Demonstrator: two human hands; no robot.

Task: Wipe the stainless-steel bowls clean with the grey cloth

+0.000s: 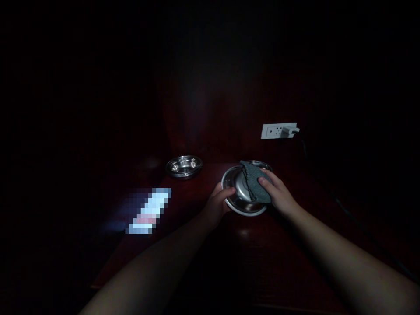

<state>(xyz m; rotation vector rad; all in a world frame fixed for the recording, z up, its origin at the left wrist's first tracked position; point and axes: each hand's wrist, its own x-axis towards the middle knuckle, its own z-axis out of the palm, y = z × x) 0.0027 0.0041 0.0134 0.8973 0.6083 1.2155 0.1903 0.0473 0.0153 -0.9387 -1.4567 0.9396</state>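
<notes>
A shiny metal bowl is held up over the dark red table, its inside facing me. My left hand grips its left rim, thumb inside and fingers beneath. In my right hand is a grey-green cloth with a dark stitched edge, pinched under the thumb and lying over the bowl's right side. The cloth hides part of the bowl and its right rim. Just behind, another metal bowl shows only its upper edge.
Shallow metal bowls, seemingly stacked, stand at the back left. A bright pixelated rectangle lies to the left. On the back wall a white socket holds a plug, with a dark cable trailing down the right. Surroundings are very dark.
</notes>
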